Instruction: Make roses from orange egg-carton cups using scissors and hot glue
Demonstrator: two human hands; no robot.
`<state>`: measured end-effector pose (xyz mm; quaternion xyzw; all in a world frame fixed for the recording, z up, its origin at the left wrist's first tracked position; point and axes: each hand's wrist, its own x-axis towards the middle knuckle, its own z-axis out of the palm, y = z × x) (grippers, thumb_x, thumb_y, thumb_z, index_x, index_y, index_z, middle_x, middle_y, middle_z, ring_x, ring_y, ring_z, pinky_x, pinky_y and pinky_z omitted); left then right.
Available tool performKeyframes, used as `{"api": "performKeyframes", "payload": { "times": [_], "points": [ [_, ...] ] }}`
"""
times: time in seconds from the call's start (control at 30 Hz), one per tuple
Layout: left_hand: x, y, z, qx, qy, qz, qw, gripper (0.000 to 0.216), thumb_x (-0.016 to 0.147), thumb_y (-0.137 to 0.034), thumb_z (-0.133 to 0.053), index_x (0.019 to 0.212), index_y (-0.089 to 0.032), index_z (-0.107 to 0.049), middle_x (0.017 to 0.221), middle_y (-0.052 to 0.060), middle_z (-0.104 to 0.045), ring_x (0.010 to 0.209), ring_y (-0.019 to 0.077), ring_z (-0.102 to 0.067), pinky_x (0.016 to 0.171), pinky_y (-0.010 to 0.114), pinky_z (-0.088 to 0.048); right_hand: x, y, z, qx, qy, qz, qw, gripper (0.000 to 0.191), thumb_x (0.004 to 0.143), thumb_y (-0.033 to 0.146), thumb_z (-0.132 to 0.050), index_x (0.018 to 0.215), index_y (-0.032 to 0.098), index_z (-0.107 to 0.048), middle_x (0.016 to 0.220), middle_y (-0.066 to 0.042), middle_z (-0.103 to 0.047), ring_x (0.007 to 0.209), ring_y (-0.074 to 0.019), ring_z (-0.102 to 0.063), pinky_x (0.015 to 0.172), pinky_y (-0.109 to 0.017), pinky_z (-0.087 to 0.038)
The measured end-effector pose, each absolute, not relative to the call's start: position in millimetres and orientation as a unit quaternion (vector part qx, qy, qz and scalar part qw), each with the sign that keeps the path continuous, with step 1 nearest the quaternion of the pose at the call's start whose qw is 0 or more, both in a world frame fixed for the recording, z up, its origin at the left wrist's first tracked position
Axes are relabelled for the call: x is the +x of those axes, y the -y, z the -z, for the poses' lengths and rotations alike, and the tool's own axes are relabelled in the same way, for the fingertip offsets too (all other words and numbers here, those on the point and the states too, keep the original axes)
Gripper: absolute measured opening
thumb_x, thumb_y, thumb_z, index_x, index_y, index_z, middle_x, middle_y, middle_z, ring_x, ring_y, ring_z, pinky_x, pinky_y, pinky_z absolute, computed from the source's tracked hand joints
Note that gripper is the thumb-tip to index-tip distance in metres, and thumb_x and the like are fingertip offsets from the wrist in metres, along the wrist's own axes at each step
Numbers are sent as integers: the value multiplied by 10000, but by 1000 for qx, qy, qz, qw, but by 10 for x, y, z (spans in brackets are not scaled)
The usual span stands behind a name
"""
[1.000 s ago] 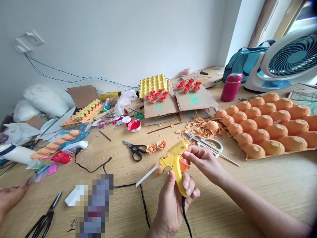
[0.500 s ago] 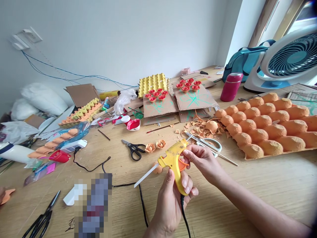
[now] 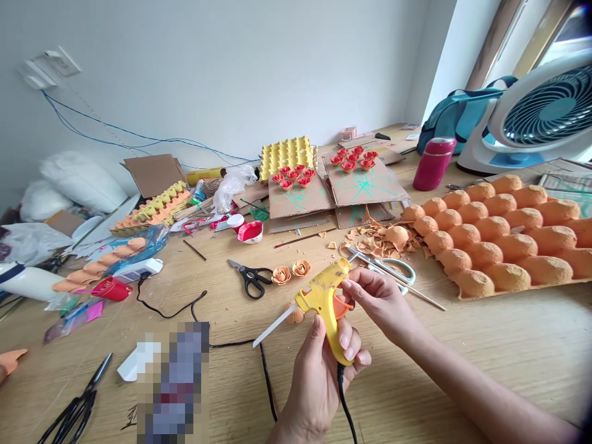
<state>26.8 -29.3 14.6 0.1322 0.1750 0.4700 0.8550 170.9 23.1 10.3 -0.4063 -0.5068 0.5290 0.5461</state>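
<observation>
Glue gun [image 3: 325,297] is up off the surface [image 3: 485,345], a white glue stick [image 3: 274,327] poking out the back. Left hand [image 3: 319,376] is wrapped tight round the handle, right hand [image 3: 377,299] pinches it by the orange trigger. Looks light, rigid plastic; I'd keep to the handle and well off the nozzle. Its cord [image 3: 346,407] trails down. Little paper roses [image 3: 291,272], black scissors [image 3: 250,280] and an orange egg tray [image 3: 499,237] sit around; a fan [image 3: 531,114] by the wall.

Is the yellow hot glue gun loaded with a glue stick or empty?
Loaded: a white glue stick projects from the back of the yellow hot glue gun, which the left hand grips while the right hand pinches near its nozzle.
</observation>
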Motion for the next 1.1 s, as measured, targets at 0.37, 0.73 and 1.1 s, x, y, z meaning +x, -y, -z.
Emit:
{"api": "performKeyframes", "payload": {
  "times": [0.37,0.73,1.1],
  "points": [
    [206,273,-185,54,-134,-468,872,258,911,-329,-718,839,-102,-619,691,-45,-405,606,61,-339,628,181,-406,1855,-244,-139,-459,544,-468,523,497,887,616,-615,604,217,-528,545,42,-470,516,-116,-401,514,-272,-349],
    [311,301,-137,170,-229,-490,824,366,911,-491,-674,829,-141,-603,694,-13,-459,634,105,-381,643,248,-407,1715,-221,-200,-433,428,-582,539,359,696,531,-817,655,188,-719,603,7,-639,576,-123,-507,591,-275,-424],
    [303,289,-138,261,-296,-536,746,419,907,-550,-652,1075,-166,-638,678,-19,-477,630,118,-400,644,269,-382,1800,-224,-136,-456,390,-569,562,350,739,528,-786,743,207,-648,581,54,-513,556,-115,-412,595,-275,-350]
  ]
}}
